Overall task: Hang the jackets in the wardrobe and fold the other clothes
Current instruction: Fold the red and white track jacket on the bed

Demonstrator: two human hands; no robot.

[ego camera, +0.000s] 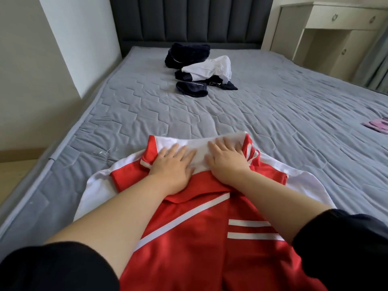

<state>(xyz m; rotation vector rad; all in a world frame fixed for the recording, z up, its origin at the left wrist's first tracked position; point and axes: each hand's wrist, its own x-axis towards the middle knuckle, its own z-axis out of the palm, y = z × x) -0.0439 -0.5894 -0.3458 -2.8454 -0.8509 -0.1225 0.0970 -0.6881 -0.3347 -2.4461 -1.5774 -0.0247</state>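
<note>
A red and white sports garment [189, 238] lies spread on the near part of the grey mattress [273, 114], its far end folded over into a white band. My left hand [171, 168] and my right hand [225, 159] rest flat, side by side, on that folded white part with fingers spread, gripping nothing. Farther up the bed a pile of dark navy clothes [186, 53] lies crumpled with a white garment [210, 67] on top of it.
A dark padded headboard [189, 17] closes the far end of the bed. A cream dresser [340, 32] stands at the back right. A pink and purple flat item [376, 126] lies at the mattress's right edge. A wall corner runs along the left.
</note>
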